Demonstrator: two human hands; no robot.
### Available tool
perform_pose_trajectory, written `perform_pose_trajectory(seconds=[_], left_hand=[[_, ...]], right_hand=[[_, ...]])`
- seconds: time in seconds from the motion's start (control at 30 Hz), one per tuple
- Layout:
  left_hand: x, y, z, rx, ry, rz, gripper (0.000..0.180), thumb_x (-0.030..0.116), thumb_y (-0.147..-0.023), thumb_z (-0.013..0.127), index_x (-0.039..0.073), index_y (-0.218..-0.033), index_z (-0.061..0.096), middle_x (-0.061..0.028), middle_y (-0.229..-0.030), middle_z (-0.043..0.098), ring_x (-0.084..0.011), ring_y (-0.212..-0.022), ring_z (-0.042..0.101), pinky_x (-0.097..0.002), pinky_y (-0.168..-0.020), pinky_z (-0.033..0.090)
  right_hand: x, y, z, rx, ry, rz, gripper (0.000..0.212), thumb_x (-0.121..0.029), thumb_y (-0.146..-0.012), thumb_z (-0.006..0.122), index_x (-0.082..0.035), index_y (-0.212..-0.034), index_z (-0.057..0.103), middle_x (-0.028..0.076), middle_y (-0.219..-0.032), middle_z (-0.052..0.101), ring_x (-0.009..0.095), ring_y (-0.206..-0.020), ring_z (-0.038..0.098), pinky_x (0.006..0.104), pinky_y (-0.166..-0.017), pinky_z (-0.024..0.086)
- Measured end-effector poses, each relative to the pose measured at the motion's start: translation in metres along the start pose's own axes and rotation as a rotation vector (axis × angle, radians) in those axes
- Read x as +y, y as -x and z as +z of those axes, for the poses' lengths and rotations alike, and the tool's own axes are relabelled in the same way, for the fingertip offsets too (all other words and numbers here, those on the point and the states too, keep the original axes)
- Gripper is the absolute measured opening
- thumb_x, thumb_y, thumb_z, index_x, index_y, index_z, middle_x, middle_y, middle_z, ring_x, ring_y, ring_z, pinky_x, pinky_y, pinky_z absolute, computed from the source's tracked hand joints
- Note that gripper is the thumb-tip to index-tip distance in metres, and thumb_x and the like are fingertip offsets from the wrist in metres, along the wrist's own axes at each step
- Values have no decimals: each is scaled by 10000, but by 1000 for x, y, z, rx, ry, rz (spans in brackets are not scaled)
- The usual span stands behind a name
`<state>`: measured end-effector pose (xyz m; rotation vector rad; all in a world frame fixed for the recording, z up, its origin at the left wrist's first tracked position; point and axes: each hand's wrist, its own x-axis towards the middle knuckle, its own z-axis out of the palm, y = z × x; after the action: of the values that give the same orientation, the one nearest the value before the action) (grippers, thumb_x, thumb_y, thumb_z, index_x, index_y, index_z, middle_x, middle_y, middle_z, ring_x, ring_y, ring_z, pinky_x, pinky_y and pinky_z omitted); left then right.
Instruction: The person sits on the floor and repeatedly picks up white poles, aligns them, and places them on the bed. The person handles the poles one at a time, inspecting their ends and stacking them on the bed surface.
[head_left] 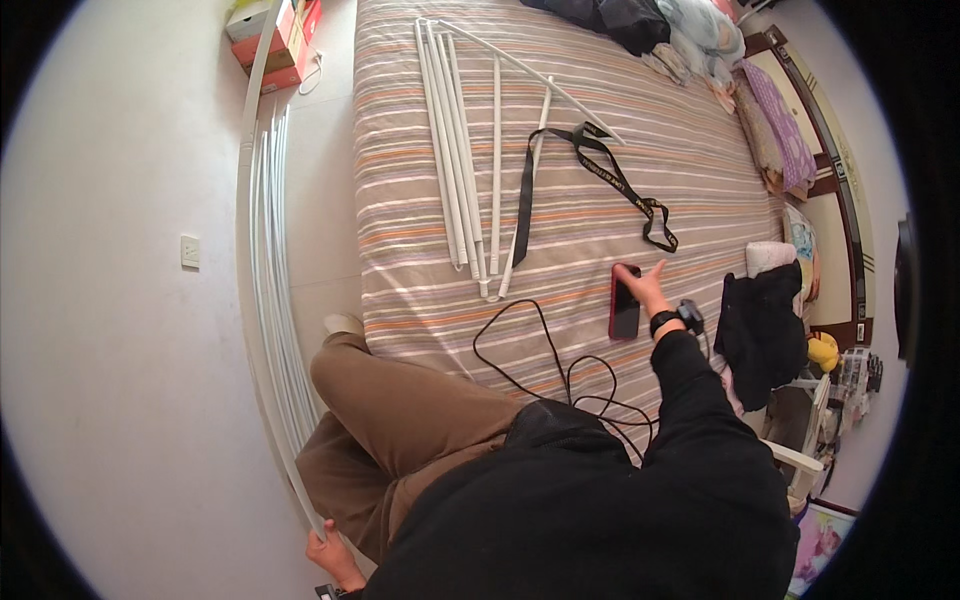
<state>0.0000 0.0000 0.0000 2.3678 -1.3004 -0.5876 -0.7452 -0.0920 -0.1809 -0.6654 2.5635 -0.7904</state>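
Your left hand (330,555) is down by the floor at the lower left, clenched around the end of the long white poles (262,250), a bundle that curves up along the wall beside the bed's left edge. More short white rods (462,160) lie in a loose fan near the middle of the striped bed (420,300), a black strap (600,170) draped across them. A black cable (545,365) loops along the near edge. Your right hand (648,285) is out over the red phone (625,302) toward the bed's right edge, fingers spread and released, touching its top end. You appear to be steadying the poles while tending the phone; next calls for a firm grip on it.
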Motion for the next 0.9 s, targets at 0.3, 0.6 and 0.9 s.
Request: perform_pose_trajectory(seconds=[0.3, 0.6, 0.9], left_hand=[[1, 5, 17, 49, 106, 101, 361, 239, -836, 732, -32, -700, 536, -106, -534, 403, -167, -556, 337, -350, -516, 344], [11, 12, 12, 54, 132, 120, 393, 233, -819, 746, -28, -665, 497, -95, -553, 288, -157, -563, 293, -367, -494, 307], [27, 1, 16, 98, -7, 93, 455, 298, -800, 769, -32, -657, 491, -132, -536, 333, -192, -552, 287, -381, -494, 316]], right_hand=[[-73, 64, -34, 43, 438, 51, 1253, -320, -632, 800, -119, -1518, -62, 245, -1079, 644, 418, -1003, 614, 511, -944, 431], [-120, -11, 29, 43, 314, -447, 548, -448, -774, 722, 2, -1076, 643, 224, -1083, 632, 384, -1053, 579, 434, -890, 466], [-251, -36, 118, -134, 445, -399, 417, -424, -809, 664, -8, -789, 680, 211, -826, 678, 369, -796, 663, 440, -700, 507]])
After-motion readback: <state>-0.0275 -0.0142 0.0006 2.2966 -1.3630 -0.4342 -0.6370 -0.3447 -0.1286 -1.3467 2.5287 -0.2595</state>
